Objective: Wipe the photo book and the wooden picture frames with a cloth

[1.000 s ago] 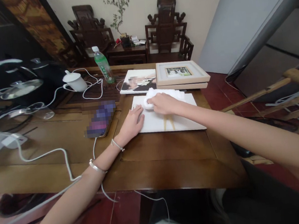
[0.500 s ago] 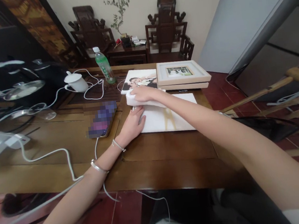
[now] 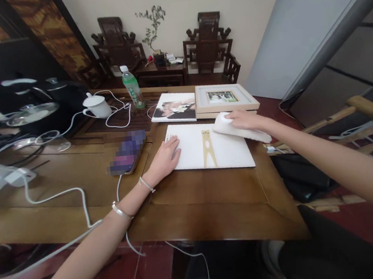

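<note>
A white panel (image 3: pixel 187 150) lies flat on the wooden table, with a pale yellow animal-shaped piece (image 3: pixel 208 148) upright on its face in the picture. My left hand (image 3: pixel 165 157) rests on the panel's left edge, fingers stretched out and lying flat. In my right hand (image 3: pixel 242 120) is a folded white cloth (image 3: pixel 235 131), gripped from above. The cloth covers the panel's upper right corner and hangs past its right edge. My right fingertips are partly sunk in the cloth.
Behind the panel lie a photo print (image 3: pixel 178 109) and stacked picture frames (image 3: pixel 246 93). A green bottle (image 3: pixel 133 89), a lidded white cup (image 3: pixel 98 105), a phone (image 3: pixel 128 152) and white cables (image 3: pixel 84 199) are to the left. A wooden chair (image 3: pixel 366 107) stands at the right.
My right hand has swept the cloth from the panel's upper left to its upper right, uncovering the yellow piece. My left hand stays at the left edge.
</note>
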The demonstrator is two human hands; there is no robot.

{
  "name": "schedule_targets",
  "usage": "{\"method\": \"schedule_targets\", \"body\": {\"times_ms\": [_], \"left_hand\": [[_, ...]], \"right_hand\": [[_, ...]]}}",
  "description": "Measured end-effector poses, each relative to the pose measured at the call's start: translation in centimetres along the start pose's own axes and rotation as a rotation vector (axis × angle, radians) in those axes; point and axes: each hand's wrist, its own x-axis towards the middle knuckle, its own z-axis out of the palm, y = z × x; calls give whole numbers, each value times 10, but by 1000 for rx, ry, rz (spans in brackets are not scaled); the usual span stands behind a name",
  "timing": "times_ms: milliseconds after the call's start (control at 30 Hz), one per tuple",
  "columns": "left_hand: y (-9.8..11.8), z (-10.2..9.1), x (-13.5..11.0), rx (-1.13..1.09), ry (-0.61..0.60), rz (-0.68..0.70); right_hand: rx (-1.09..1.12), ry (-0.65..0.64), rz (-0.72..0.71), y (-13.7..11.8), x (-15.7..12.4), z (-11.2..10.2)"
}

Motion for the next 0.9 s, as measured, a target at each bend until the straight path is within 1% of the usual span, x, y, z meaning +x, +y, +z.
{"method": "schedule_targets", "body": {"times_ms": [67,100,167,300,367,433,533,600,667,733,833,900], "left_hand": [[-1,0,0,-3,7,-2],[-1,1,0,-5,10,-2],[-2,1,-1,-8,14,-2],[-2,0,-1,-13,21,5],[-2,0,-1,-16,26,6],[-2,0,-1,-20,29,7],[-2,0,-1,-22,33,2],[-2,0,-1,-20,30,0],[-3,0,0,-21,27,1],[-3,0,0,-27,26,3],[-3,-1,0,-27,16,4],[-3,-2,0,-21,4,2]], "right_hand": [[4,-62,64,-3,-20,5],[3,-93,63,-8,-31,7],[23,-142,-2,-21,-56,10],[155,-242,-134,-44,-103,11],[193,-280,-185,-49,-119,13],[177,-261,-205,-47,-125,18],[154,-159,-233,-37,-117,31],[175,-88,-278,-27,-103,37],[174,-44,-303,-17,-82,38],[129,-72,-286,-8,-59,35],[31,-137,-209,2,-23,25],[9,-131,-164,7,-4,19]]}}
